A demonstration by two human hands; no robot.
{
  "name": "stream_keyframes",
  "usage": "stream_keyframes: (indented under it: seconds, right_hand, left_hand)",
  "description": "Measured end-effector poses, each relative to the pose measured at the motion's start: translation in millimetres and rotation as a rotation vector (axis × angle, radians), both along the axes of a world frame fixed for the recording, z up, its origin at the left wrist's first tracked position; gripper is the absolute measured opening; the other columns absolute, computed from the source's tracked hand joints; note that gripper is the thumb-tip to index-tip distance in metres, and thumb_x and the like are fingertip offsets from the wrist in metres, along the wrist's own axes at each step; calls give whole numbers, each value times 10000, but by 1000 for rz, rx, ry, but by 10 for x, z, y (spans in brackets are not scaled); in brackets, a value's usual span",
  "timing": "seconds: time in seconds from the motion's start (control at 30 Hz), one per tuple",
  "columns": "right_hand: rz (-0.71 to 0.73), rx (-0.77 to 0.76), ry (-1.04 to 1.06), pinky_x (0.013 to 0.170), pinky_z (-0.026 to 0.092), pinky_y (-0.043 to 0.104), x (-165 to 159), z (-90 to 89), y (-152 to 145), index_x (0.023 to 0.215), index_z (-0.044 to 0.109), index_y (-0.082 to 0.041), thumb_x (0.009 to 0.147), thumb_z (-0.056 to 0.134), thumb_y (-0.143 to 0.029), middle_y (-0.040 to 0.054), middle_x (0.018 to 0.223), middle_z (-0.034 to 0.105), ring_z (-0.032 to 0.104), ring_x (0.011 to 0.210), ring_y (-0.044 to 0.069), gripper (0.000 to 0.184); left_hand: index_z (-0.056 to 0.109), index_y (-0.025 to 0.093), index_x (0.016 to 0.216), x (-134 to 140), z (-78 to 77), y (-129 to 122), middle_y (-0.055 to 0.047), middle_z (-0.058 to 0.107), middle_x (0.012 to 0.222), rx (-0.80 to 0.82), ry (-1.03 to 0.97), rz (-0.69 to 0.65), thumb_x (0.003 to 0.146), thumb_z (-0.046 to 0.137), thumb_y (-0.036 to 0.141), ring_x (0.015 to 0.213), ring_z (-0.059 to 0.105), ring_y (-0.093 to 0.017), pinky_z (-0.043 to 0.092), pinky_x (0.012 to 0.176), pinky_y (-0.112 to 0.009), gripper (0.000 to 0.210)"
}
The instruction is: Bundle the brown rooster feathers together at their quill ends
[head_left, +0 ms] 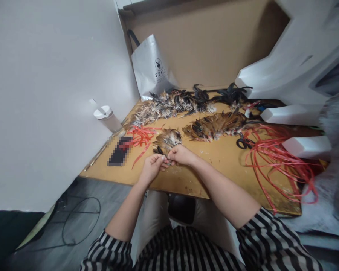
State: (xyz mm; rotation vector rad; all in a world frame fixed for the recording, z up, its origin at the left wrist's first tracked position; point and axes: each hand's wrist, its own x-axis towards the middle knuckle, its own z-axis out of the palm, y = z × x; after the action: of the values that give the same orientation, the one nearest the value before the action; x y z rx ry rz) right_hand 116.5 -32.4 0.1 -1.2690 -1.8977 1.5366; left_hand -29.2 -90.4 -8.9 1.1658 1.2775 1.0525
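Observation:
Close to the table's front edge, my left hand (155, 164) and my right hand (180, 154) meet with their fingertips pinched together. Between them they grip the lower end of a small bunch of brown and black feathers (167, 138). The bunch fans out on the tabletop just beyond my fingers. Exactly what sits in each pinch is hidden by the fingers. Red plastic strips (142, 136) lie left of the bunch. To its right rests a wider row of brown feathers (217, 126).
A long pile of mottled feathers (169, 105) runs along the back of the wooden table (192, 180). Black scissors (244, 142) and a tangle of red strips (271, 158) are at right. A lidded cup (109, 118), a blurred dark phone-like rectangle (119, 152) and a silver bag (151, 67) stand or lie left.

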Motion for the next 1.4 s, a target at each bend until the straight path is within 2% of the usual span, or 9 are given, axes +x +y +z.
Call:
stream_keyframes:
  seconds: [0.2, 0.37, 0.5, 0.63, 0.73, 0.83, 1.0, 1.23, 1.4]
  right_hand:
    - [-11, 127, -16, 372, 307, 142, 15, -23, 12, 571, 562, -133, 639, 571, -150, -30, 436, 527, 437, 370, 46, 71]
    - [30, 3, 32, 405, 359, 157, 13, -33, 23, 591, 576, -133, 667, 551, -144, 0, 512, 588, 486, 408, 59, 81]
    - [43, 15, 59, 421, 367, 168, 7, -15, 11, 583, 565, -130, 669, 544, -146, 3, 516, 584, 500, 433, 71, 90]
    - [61, 217, 41, 438, 336, 168, 12, -9, 7, 604, 585, -125, 666, 549, -185, -20, 502, 547, 461, 456, 65, 93]
    - [74, 382, 46, 488, 346, 173, 12, -1, 4, 618, 606, -122, 672, 546, -215, -9, 567, 578, 467, 516, 68, 124]
    - [73, 434, 93, 525, 366, 179, 6, 17, -4, 652, 618, -120, 694, 527, -242, 5, 616, 604, 489, 554, 77, 158]
    - [63, 347, 188, 539, 401, 190, 3, 52, -18, 667, 601, -111, 689, 537, -231, 12, 603, 608, 519, 552, 86, 138]
    - [46, 113, 197, 408, 393, 166, -5, 83, -63, 677, 555, -131, 712, 532, -204, -11, 512, 579, 495, 418, 68, 85]
    - [41, 74, 227, 397, 422, 161, -22, 49, -71, 681, 537, -142, 726, 533, -186, -17, 494, 566, 529, 432, 76, 64]
  left_hand:
    - [605, 104, 671, -11, -16, 57, -67, 646, 623, -14, 25, 34, 641, 653, 399, 530, 585, -114, 458, 512, -218, 300]
    - [626, 99, 736, -56, -36, 66, -57, 654, 634, -39, -59, 33, 555, 736, 287, 586, 600, -114, 474, 584, -219, 284]
    - [605, 99, 744, -60, -55, 83, -52, 649, 622, -42, -79, 49, 555, 736, 258, 569, 600, -110, 468, 552, -203, 279]
    - [562, 113, 732, -62, -55, 101, -31, 629, 576, -27, -103, 69, 551, 739, 246, 529, 591, -105, 461, 512, -191, 286]
    - [547, 122, 746, -88, -42, 108, -24, 625, 580, 2, -161, 103, 559, 736, 255, 524, 593, -106, 460, 499, -187, 298]
    - [561, 124, 784, -126, -32, 107, -19, 627, 600, 7, -230, 121, 570, 732, 255, 523, 590, -97, 456, 492, -177, 304]
    - [603, 114, 779, -163, -36, 78, -28, 638, 631, -11, -249, 42, 576, 733, 241, 548, 588, -89, 472, 535, -186, 273]
    - [644, 86, 816, -184, -28, 58, -79, 666, 671, -82, -191, -14, 583, 734, 248, 603, 614, -123, 473, 577, -210, 297]
    - [663, 88, 810, -170, -11, 72, -81, 668, 664, -91, -114, -23, 558, 748, 259, 578, 597, -116, 454, 559, -209, 316]
